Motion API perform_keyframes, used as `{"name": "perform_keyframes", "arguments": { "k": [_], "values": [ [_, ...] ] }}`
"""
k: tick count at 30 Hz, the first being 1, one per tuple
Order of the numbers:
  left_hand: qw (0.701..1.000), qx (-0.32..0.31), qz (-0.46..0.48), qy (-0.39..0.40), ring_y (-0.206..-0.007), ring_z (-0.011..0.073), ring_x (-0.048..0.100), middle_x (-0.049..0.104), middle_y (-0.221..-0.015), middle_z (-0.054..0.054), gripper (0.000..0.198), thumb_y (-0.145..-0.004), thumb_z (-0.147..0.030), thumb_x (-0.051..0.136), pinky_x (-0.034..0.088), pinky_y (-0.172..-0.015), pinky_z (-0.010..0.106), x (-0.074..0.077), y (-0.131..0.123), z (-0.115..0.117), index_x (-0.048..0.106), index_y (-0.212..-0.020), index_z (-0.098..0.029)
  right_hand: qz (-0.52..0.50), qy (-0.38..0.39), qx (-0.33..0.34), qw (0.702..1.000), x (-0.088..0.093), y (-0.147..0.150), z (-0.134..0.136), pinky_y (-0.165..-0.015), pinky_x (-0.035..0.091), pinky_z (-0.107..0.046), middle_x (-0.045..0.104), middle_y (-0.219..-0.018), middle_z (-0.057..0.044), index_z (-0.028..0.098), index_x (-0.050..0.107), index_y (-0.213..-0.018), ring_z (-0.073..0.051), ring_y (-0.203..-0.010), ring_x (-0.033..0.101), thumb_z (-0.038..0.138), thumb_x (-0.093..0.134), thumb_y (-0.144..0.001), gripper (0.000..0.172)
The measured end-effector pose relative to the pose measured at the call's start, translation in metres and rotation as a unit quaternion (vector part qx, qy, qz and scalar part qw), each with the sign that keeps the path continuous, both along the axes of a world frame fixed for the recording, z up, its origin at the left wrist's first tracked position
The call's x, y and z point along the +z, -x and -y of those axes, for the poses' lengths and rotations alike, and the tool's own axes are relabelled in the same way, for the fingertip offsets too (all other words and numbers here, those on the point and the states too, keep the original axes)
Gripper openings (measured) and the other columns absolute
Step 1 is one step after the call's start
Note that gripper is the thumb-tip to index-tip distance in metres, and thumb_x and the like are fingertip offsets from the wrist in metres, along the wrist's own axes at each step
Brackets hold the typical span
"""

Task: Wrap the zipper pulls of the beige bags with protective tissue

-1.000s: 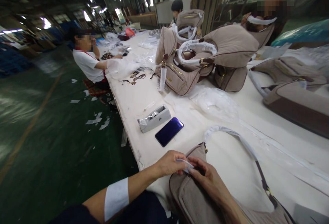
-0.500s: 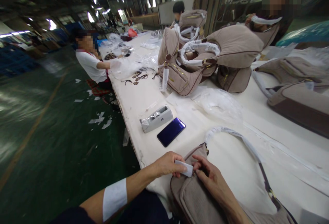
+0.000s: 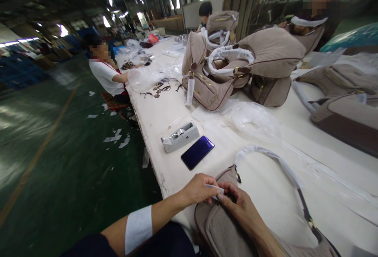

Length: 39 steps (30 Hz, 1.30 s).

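A taupe handbag (image 3: 227, 229) lies at the table's near edge, its wrapped strap (image 3: 273, 154) looping out to the right. Over its upper part, my left hand (image 3: 202, 188) is closed on a small white paper strip (image 3: 213, 188). My right hand (image 3: 236, 200) meets it there, thumb and fingers pinched at the strip's right end. Part of the strip is hidden by the fingers, and so is whatever lies under it on the bag. A white band (image 3: 138, 227) is wrapped round my left forearm.
Beyond my hands lie a phone (image 3: 197, 152) and a grey tape dispenser (image 3: 180, 137). Farther off are stacked taupe bags (image 3: 265, 56), clear plastic wrap (image 3: 251, 119) and small dark charms (image 3: 159, 88). A person in a white shirt (image 3: 103, 76) sits along the left edge.
My right hand has closed in on the paper strip and now pinches its right end. The strip has tilted and shows less of its face.
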<state>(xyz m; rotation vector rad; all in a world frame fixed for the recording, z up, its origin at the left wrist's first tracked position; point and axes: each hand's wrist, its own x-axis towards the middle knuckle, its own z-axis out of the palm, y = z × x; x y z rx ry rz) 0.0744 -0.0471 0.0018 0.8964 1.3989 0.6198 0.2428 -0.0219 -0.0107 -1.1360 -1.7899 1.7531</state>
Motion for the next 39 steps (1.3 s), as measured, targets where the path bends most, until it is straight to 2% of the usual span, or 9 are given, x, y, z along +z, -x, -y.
{"name": "perform_keyframes", "arguments": {
  "k": [3, 7, 11, 16, 18, 20, 23, 33, 39],
  "values": [
    [1.0, 0.01, 0.019, 0.013, -0.04, 0.0082, 0.052, 0.057, -0.053, -0.002, 0.032, -0.065, -0.041, 0.067, 0.038, -0.039, 0.017, 0.001, 0.001, 0.0, 0.057, -0.076, -0.013, 0.001, 0.008, -0.009, 1.0, -0.003, -0.001, 0.001, -0.077, 0.044, -0.033, 0.067, -0.081, -0.005, 0.016, 0.062, -0.1, -0.023, -0.083, 0.061, 0.039, 0.056, -0.079, 0.032],
    [0.992, 0.03, 0.107, 0.057, -0.047, 0.0118, 0.06, 0.065, -0.067, 0.003, 0.048, -0.065, -0.05, 0.067, 0.044, -0.043, 0.019, 0.0, 0.012, 0.003, 0.054, -0.093, -0.014, 0.007, 0.022, -0.028, 0.999, -0.008, -0.003, 0.003, -0.073, 0.043, -0.032, 0.066, -0.08, -0.004, 0.016, 0.062, -0.1, -0.022, -0.079, 0.059, 0.038, 0.056, -0.078, 0.032],
    [0.984, 0.036, 0.148, 0.088, -0.049, 0.0096, 0.059, 0.068, -0.076, 0.007, 0.04, -0.059, -0.037, 0.072, 0.043, -0.042, 0.018, -0.004, 0.02, 0.008, 0.06, -0.087, -0.011, 0.013, 0.026, -0.026, 0.999, -0.007, -0.003, 0.002, -0.071, 0.042, -0.032, 0.064, -0.078, -0.004, 0.015, 0.062, -0.096, -0.021, -0.076, 0.058, 0.038, 0.056, -0.077, 0.03],
    [0.988, 0.064, 0.106, 0.092, -0.043, 0.0092, 0.056, 0.065, -0.061, 0.001, 0.019, -0.057, -0.024, 0.062, 0.038, -0.037, 0.016, -0.007, 0.012, 0.007, 0.057, -0.071, -0.013, -0.004, 0.028, -0.001, 1.0, 0.0, 0.002, 0.0, -0.082, 0.041, -0.033, 0.066, -0.094, -0.006, 0.015, 0.056, -0.113, -0.023, -0.091, 0.059, 0.037, 0.057, -0.077, 0.042],
    [0.99, 0.068, 0.09, 0.079, -0.042, 0.0088, 0.055, 0.063, -0.057, 0.0, 0.016, -0.057, -0.023, 0.061, 0.038, -0.038, 0.016, -0.007, 0.009, 0.006, 0.056, -0.069, -0.013, -0.02, 0.03, 0.022, 0.999, 0.003, 0.005, 0.0, -0.079, 0.042, -0.032, 0.067, -0.092, -0.005, 0.016, 0.06, -0.105, -0.023, -0.088, 0.059, 0.036, 0.055, -0.078, 0.034],
    [0.992, 0.074, 0.079, 0.062, -0.042, 0.0082, 0.054, 0.061, -0.053, -0.001, 0.014, -0.058, -0.022, 0.06, 0.038, -0.039, 0.015, -0.005, 0.008, 0.007, 0.056, -0.067, -0.013, -0.005, 0.018, 0.023, 1.0, 0.004, 0.008, 0.0, -0.069, 0.042, -0.029, 0.065, -0.077, -0.003, 0.016, 0.064, -0.085, -0.021, -0.076, 0.058, 0.036, 0.054, -0.078, 0.023],
    [0.993, 0.079, 0.073, 0.038, -0.04, 0.0078, 0.053, 0.058, -0.05, -0.003, 0.015, -0.061, -0.025, 0.059, 0.037, -0.037, 0.015, -0.003, 0.008, 0.012, 0.056, -0.07, -0.013, 0.022, 0.002, -0.001, 1.0, 0.002, 0.01, 0.002, -0.059, 0.038, -0.027, 0.059, -0.064, -0.001, 0.017, 0.061, -0.068, -0.018, -0.064, 0.052, 0.038, 0.053, -0.077, 0.024],
    [0.992, 0.084, 0.084, 0.042, -0.039, 0.0078, 0.053, 0.059, -0.055, -0.003, 0.02, -0.062, -0.025, 0.059, 0.035, -0.035, 0.015, -0.005, 0.008, 0.018, 0.055, -0.079, -0.014, 0.025, -0.015, -0.013, 0.999, -0.004, 0.011, 0.007, -0.061, 0.038, -0.026, 0.058, -0.064, -0.001, 0.018, 0.061, -0.069, -0.018, -0.065, 0.052, 0.04, 0.052, -0.078, 0.026],
    [0.991, 0.087, 0.077, 0.059, -0.035, 0.0072, 0.05, 0.058, -0.051, -0.003, 0.016, -0.056, -0.02, 0.057, 0.033, -0.034, 0.014, -0.007, 0.008, 0.014, 0.054, -0.07, -0.014, 0.033, -0.029, -0.006, 0.999, -0.007, 0.01, 0.009, -0.062, 0.038, -0.027, 0.06, -0.065, -0.002, 0.017, 0.062, -0.069, -0.019, -0.067, 0.054, 0.042, 0.052, -0.079, 0.029]
  ]
}}
